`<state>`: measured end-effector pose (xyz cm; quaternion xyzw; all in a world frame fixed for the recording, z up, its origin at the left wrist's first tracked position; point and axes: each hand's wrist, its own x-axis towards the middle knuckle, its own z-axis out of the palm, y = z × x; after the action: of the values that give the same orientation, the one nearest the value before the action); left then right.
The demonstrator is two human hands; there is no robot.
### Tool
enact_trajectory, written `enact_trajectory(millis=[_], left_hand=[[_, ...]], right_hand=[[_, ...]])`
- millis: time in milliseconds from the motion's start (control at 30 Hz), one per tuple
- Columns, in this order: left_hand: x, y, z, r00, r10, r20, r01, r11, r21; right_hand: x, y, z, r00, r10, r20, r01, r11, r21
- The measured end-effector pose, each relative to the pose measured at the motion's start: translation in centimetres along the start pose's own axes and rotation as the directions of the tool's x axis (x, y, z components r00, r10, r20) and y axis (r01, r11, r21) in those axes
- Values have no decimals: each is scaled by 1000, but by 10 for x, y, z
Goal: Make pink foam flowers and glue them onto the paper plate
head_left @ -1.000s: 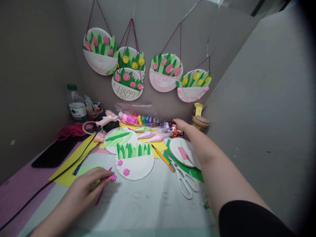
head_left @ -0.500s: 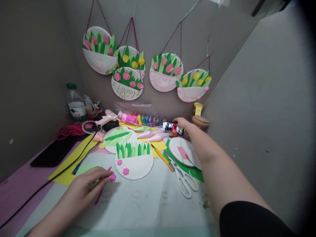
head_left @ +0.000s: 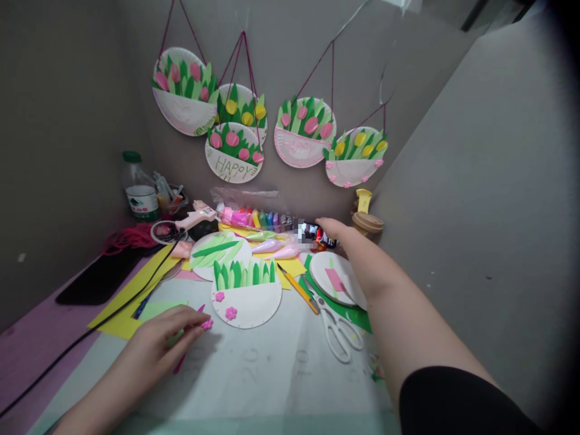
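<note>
Pinched in the fingers of my left hand (head_left: pixel 174 332) is a small pink flower (head_left: pixel 207 324). A thin magenta stick (head_left: pixel 180 364) passes beneath those fingers; whether they hold it too is unclear. To the right lies a white half paper plate (head_left: pixel 254 307) with green paper leaves along its top and two pink flowers on its front. My right hand (head_left: pixel 334 228) reaches to the back of the table, its fingers closed around the upper edge of a lit phone (head_left: pixel 322 234). Part of the phone and some fingertips are hidden or blurred.
White-handled scissors (head_left: pixel 339 333) and a yellow craft knife (head_left: pixel 299 290) lie right of the plate. Stacked paper plates (head_left: pixel 324 272) sit under my right forearm. A glue gun (head_left: pixel 197 214) and its black cord (head_left: pixel 131 296) are at left. Decorated plates (head_left: pixel 304 148) hang on the wall.
My right hand has shifted slightly at the phone and covers a little more of its screen. The left hand stays in place with the flower.
</note>
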<state>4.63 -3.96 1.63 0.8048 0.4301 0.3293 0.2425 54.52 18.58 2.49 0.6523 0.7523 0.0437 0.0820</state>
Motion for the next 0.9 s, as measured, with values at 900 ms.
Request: enact_trajectory(millis=[900], left_hand=[[-2,0,1,1000,-29,-6,29,1000,-10]], right_hand=[[-1,11,-1,992,6,123,5,996,-87]])
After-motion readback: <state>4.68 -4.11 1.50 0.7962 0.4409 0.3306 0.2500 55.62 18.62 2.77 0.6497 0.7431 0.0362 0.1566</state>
